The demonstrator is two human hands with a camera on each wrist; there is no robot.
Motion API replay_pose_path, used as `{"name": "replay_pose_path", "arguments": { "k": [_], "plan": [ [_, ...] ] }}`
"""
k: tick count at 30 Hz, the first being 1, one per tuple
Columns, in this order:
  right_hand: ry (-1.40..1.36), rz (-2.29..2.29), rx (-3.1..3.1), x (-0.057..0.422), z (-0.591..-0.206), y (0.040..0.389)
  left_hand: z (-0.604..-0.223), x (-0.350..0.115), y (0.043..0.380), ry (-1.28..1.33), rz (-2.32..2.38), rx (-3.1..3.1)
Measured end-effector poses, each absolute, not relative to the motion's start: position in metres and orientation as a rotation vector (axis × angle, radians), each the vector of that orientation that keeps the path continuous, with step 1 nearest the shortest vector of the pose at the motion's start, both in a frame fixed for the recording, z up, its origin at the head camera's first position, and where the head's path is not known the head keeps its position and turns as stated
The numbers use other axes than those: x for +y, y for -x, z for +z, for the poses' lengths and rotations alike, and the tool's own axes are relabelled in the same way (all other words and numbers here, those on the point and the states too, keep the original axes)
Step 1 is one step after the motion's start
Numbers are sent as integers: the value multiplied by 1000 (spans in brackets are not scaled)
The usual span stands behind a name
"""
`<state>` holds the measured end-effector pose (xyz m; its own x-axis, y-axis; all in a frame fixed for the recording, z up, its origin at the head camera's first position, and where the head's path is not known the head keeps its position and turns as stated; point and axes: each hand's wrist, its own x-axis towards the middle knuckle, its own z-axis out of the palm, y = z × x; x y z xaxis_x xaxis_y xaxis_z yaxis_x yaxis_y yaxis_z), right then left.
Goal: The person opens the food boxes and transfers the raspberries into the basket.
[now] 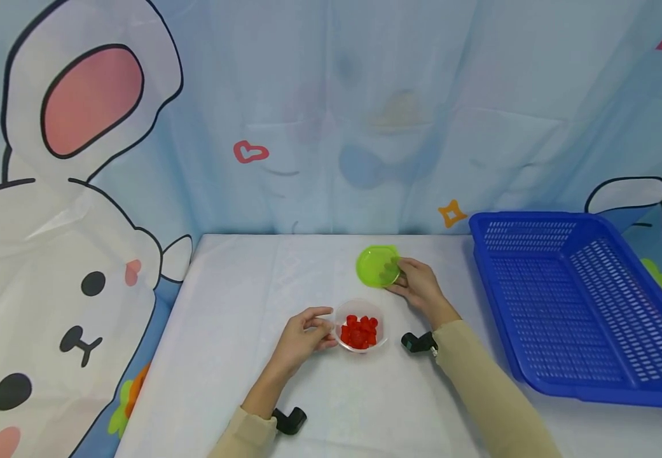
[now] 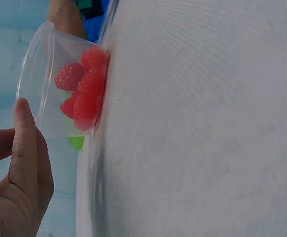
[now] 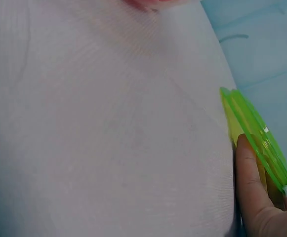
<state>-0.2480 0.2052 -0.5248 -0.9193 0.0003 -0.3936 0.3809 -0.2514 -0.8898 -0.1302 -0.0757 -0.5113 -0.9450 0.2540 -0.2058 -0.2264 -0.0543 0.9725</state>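
A clear plastic cup [image 1: 385, 328] stands on the white table, with several red raspberries [image 1: 358, 332] in its bottom. My left hand [image 1: 304, 336] is at the cup's left side, its fingers fairly straight. In the left wrist view a fingertip [image 2: 22, 111] meets or nearly meets the cup's rim; actual contact is hard to tell. Behind the cup, my right hand [image 1: 419, 286] pinches a round green lid [image 1: 376, 266] by its right edge. The right wrist view has this green lid [image 3: 254, 133] tilted on edge, between the thumb and fingers.
A big blue plastic basket [image 1: 542, 318] stands on the right of the table [image 1: 239, 305]. Behind the table hangs a light blue curtain [image 1: 308, 76] with cartoon prints. Each wrist bears a small black camera [image 1: 290, 421].
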Motion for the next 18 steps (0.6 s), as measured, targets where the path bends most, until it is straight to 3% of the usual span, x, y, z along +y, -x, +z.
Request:
{"name": "replay_pose_path", "arguments": {
  "k": [18],
  "plan": [
    [-490,-2168,2065,205,-520,250,-512,-76,130,-21,2074,1894]
  ]
}}
